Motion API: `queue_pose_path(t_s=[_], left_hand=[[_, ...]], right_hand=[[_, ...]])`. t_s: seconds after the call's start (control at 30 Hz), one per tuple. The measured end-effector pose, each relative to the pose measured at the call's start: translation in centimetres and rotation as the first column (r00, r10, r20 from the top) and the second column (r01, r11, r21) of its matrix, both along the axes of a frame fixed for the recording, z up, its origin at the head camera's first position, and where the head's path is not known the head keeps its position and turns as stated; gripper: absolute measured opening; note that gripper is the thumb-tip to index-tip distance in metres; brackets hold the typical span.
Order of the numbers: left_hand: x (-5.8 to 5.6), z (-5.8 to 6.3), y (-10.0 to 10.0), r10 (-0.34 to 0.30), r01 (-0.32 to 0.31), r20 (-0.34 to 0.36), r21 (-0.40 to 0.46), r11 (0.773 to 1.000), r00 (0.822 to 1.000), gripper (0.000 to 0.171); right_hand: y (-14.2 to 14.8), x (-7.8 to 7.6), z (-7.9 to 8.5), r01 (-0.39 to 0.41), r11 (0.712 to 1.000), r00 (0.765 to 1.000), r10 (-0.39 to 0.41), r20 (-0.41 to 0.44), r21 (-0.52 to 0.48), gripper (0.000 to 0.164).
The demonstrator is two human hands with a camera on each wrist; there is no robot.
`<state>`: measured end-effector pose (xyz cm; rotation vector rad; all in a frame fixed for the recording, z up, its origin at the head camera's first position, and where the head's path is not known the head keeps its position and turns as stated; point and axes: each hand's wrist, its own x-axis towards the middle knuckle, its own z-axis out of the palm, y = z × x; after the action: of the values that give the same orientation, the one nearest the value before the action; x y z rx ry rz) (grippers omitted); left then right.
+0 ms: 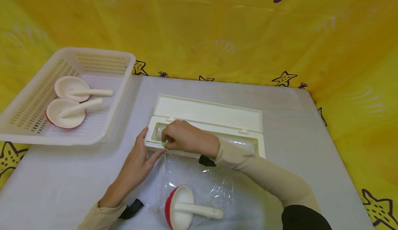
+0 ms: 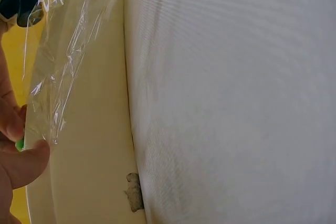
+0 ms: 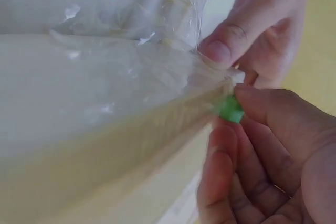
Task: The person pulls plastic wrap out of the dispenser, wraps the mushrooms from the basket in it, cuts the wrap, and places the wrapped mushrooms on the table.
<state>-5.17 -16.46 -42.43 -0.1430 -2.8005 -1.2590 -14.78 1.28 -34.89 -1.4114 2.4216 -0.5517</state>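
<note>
A white cling film dispenser (image 1: 205,129) lies with its lid (image 1: 208,113) folded back and a film roll (image 1: 239,140) inside. My left hand (image 1: 136,161) grips its left end, the thumb along the front edge. With thumb and fingers my right hand (image 1: 186,136) pinches a small green slide cutter (image 3: 231,109) at that same end, close by the left thumb. Clear film (image 1: 192,171) stretches from the front edge toward me. A mushroom (image 1: 183,207) with a red cap, white underside and thick white stem lies on its side at the film; which lies uppermost I cannot tell.
At the left stands a cream plastic basket (image 1: 119,102) with two similar mushrooms (image 1: 71,114), stems up to the right. A white cloth covers the table (image 1: 295,147). Behind it and at the right hangs a yellow patterned curtain (image 1: 186,33).
</note>
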Motion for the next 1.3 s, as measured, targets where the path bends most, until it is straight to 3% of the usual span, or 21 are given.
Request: queue_pose_path(t_s=[0.43, 0.83, 1.07, 1.3], left_hand=[[-0.1, -0.2, -0.2, -0.008, 0.007, 0.046, 0.016, 1.000, 0.999, 0.094], [-0.2, -0.2, -0.3, -0.010, 0.010, 0.030, -0.007, 1.000, 0.999, 0.094], [-0.2, -0.2, -0.4, -0.009, 0.009, 0.034, 0.007, 1.000, 0.999, 0.092], [-0.3, -0.2, -0.3, -0.009, 0.009, 0.030, 0.001, 1.000, 1.000, 0.092]], right_hand=[[7.6, 1.4, -0.2, 0.131, 0.991, 0.988, -0.131, 0.087, 0.004, 0.007], [16.0, 3.7, -0.8, 0.296, 0.954, 0.953, -0.292, 0.075, -0.051, 0.010], [17.5, 4.2, -1.1, 0.318, 0.944, 0.947, -0.311, 0.080, -0.088, 0.011], [19.0, 4.7, -1.3, 0.300, 0.949, 0.954, -0.301, 0.007, -0.094, 0.010]])
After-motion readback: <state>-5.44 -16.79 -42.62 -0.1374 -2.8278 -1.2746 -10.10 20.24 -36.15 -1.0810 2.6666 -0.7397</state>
